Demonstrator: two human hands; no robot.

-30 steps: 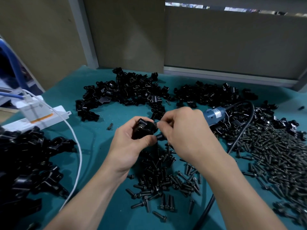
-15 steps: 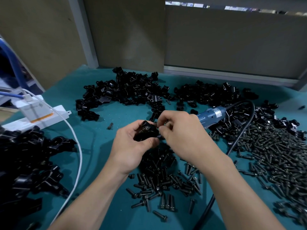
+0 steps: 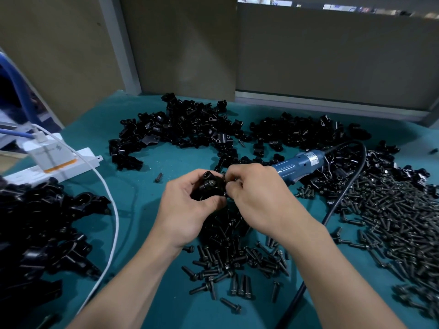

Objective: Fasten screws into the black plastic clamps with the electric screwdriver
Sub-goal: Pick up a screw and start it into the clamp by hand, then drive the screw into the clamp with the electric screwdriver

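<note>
While the left hand (image 3: 187, 210) grips a black clamp (image 3: 210, 187) above mid-worktop, the right hand (image 3: 256, 198) pinches its side, seemingly starting a hidden screw. The electric screwdriver (image 3: 297, 163) lies just beyond, so picking it up likely comes next.

Power strip (image 3: 23, 176), white cable (image 3: 117, 224) — teal mat (image 3: 142, 205).
</note>
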